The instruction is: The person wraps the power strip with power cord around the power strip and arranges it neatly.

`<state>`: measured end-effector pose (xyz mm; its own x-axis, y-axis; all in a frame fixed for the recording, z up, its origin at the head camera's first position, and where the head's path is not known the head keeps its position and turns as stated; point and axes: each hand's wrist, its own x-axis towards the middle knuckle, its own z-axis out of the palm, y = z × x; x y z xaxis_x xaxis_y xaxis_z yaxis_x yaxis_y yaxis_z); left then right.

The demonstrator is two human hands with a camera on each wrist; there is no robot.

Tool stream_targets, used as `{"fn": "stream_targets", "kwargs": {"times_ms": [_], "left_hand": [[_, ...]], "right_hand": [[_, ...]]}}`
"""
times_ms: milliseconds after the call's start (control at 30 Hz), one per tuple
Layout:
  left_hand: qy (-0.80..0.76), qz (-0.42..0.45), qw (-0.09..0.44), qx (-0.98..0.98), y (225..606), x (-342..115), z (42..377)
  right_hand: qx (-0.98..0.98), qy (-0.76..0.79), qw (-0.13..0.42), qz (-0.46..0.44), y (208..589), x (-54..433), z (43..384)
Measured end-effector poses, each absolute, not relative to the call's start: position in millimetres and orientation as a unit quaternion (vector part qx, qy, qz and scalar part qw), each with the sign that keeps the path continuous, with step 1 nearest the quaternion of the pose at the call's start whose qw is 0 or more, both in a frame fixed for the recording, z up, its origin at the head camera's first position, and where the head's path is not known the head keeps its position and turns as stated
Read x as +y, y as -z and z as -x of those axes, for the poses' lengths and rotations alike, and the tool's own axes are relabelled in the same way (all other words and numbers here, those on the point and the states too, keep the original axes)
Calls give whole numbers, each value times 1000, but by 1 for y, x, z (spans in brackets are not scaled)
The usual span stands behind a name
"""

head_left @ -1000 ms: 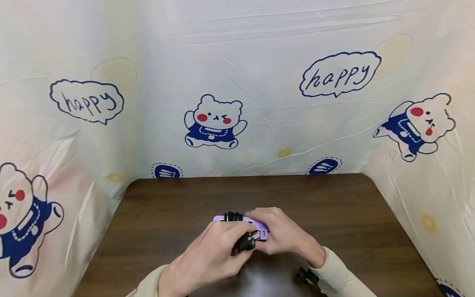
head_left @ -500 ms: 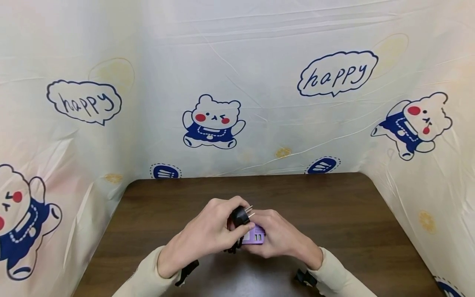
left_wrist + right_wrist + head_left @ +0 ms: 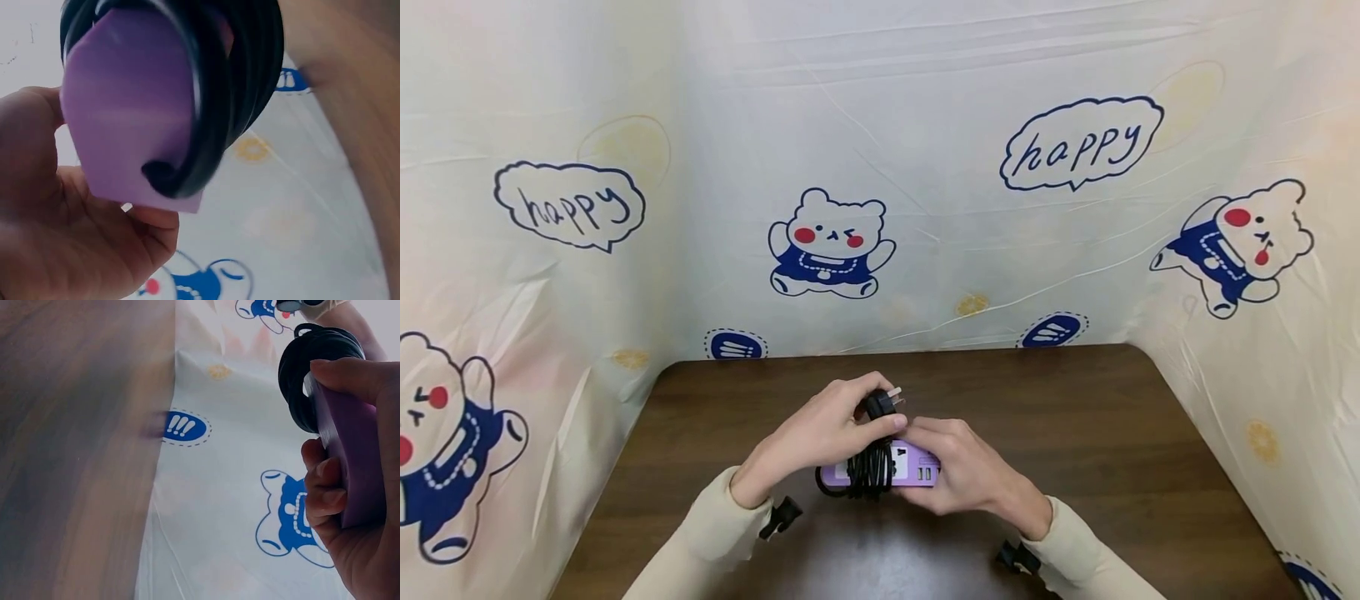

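Observation:
Between both hands is a purple power strip (image 3: 913,477) with white sockets and USB ports at its right end. Black cord (image 3: 871,473) is wound round its middle in several loops. My left hand (image 3: 820,435) pinches the black plug (image 3: 878,405) between thumb and fingers above the strip, its metal prongs pointing right. Gripping the strip's right end is my right hand (image 3: 968,473), its thumb along one side in the right wrist view. Seen from the left wrist, the strip's purple end face (image 3: 134,119) shows the cord coming out of it.
A dark brown wooden table (image 3: 1037,400) lies under the hands. Pale curtain (image 3: 925,167) with printed bears and "happy" bubbles encloses its back and sides. Black wrist devices (image 3: 781,517) sit under the sleeves.
My left hand has moved away from me with the plug, from in front of the strip to above its far side. The wound cord and sockets now show. My right hand still grips the strip's end.

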<state>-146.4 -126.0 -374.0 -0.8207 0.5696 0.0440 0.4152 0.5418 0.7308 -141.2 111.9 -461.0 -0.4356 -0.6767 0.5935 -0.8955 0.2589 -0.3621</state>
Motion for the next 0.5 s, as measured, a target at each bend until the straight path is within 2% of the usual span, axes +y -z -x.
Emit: {"fn": "stream_targets", "kwargs": {"times_ms": [300, 500], "left_hand": [[-410, -284, 131, 857, 401, -120, 161], [-418, -259, 193, 849, 412, -120, 170]], "right_hand": [[-767, -366, 175, -497, 469, 112, 142], [-756, -388, 200, -488, 476, 111, 147]]}}
